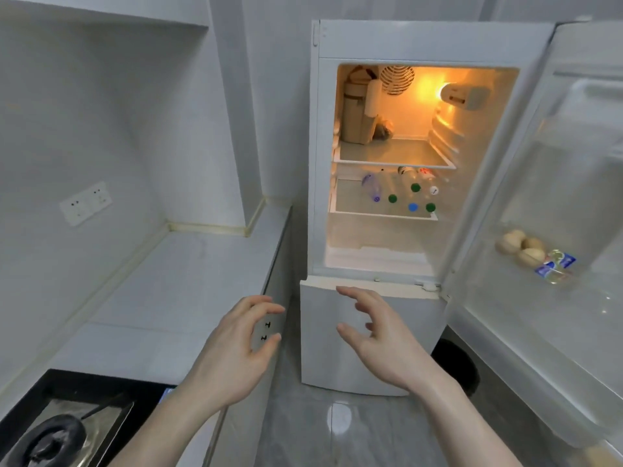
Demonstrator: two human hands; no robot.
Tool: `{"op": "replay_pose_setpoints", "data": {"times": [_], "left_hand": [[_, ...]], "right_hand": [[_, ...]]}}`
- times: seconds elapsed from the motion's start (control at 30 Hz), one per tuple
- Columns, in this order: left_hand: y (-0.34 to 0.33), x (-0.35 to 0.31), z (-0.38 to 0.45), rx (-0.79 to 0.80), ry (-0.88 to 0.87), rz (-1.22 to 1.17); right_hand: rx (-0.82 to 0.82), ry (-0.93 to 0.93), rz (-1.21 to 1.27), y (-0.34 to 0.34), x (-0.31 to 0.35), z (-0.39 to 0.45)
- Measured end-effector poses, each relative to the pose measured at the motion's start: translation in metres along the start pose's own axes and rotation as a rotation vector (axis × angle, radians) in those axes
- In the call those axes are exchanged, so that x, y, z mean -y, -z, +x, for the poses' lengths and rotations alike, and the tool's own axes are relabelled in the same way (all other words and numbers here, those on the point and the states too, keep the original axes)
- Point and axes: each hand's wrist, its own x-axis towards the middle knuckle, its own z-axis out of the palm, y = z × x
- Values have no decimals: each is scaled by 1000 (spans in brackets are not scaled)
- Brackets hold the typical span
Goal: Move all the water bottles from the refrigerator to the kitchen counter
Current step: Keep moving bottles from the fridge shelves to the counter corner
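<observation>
The white refrigerator point(381, 42) stands ahead with its upper door point(553, 203) swung open to the right and its lamp lit. Several clear water bottles point(401, 192) lie on their sides on the lower shelf, caps in green, blue and white pointing at me. The pale kitchen counter point(188, 278) runs along the left wall beside the refrigerator. My left hand point(236, 345) and my right hand point(377, 335) hover in front of the shut lower door, below the shelf. Both have relaxed, spread fingers and hold nothing.
A gas hob point(57, 429) with a black burner fills the counter's near left end. Wall sockets point(86, 203) sit above the counter. The door rack holds eggs point(522, 247) and a labelled bottle point(556, 266). Containers point(360, 109) stand on the upper shelf. A dark bin point(458, 365) sits on the floor.
</observation>
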Motion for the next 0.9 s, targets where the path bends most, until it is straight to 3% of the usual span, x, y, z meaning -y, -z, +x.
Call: {"op": "replay_pose_setpoints", "data": {"times": [0.47, 0.9], "left_hand": [[-45, -12, 178, 177, -183, -5], [-118, -50, 328, 134, -176, -12]], "right_hand": [[-215, -126, 17, 63, -49, 95], [-187, -72, -13, 151, -126, 224]]}}
